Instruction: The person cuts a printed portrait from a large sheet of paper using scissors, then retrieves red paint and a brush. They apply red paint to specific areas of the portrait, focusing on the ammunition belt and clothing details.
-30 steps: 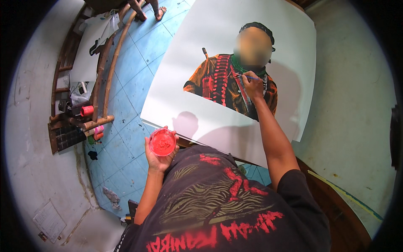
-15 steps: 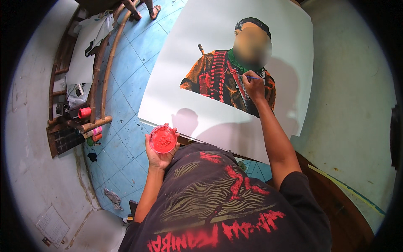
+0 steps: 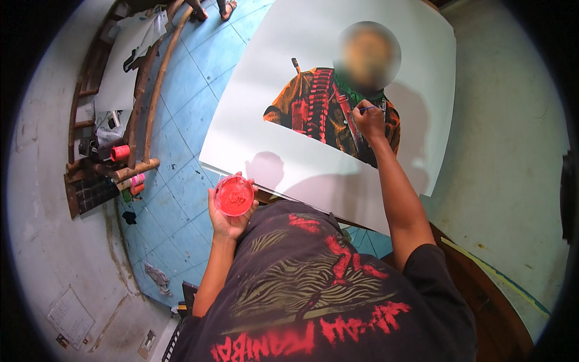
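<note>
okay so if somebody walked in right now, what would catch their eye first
The big white canvas with its orange-and-red painted figure, filling the upper middle. The right hand holds a brush against that figure, while the left hand holds a round dish of red paint lower left.

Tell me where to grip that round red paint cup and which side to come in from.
Grip the red paint cup by its round side wall, from below. It sits open side up with wet red paint showing, so coming from above would probably foul the fingers. The left hand already cradles it that way, fingers wrapped around the wall. The right hand is busy with a brush at the painting.
</note>
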### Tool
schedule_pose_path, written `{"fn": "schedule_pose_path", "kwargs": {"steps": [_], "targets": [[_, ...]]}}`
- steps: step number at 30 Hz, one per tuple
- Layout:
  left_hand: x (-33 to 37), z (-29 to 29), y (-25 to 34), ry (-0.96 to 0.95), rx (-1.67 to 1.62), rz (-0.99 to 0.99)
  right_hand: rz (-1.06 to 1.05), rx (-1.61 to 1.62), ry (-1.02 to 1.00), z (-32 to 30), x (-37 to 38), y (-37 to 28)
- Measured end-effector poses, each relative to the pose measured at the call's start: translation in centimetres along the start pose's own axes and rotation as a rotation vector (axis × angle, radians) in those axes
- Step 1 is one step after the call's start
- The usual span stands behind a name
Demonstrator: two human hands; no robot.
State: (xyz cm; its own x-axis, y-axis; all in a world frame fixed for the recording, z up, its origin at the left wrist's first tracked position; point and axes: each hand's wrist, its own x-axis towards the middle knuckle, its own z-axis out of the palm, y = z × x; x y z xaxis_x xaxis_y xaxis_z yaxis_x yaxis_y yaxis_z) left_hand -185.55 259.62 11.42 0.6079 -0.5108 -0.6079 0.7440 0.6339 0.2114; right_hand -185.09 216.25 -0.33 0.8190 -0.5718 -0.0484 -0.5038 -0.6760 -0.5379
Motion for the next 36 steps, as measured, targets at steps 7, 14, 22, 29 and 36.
{"fn": "schedule_pose_path", "kwargs": {"steps": [7,14,22,29,36], "targets": [[0.1,0.1,0.0,-0.018,-0.016,-0.016,-0.089,0.090,0.084,-0.2,0.2,-0.3],[0.0,-0.4,0.0,-0.030,-0.039,-0.011,-0.015,0.052,-0.012,-0.1,-1.0,0.6],[-0.2,-0.3,-0.2,-0.035,-0.044,-0.014,-0.097,0.090,0.069,-0.6,-2.0,0.0],[-0.5,-1.1,-0.2,-0.047,-0.036,0.004,-0.074,0.162,0.034,-0.2,-1.9,-1.2],[-0.8,-1.2,-0.1,-0.030,-0.057,-0.005,-0.061,0.157,0.035,0.5,-2.0,-0.7]]}}
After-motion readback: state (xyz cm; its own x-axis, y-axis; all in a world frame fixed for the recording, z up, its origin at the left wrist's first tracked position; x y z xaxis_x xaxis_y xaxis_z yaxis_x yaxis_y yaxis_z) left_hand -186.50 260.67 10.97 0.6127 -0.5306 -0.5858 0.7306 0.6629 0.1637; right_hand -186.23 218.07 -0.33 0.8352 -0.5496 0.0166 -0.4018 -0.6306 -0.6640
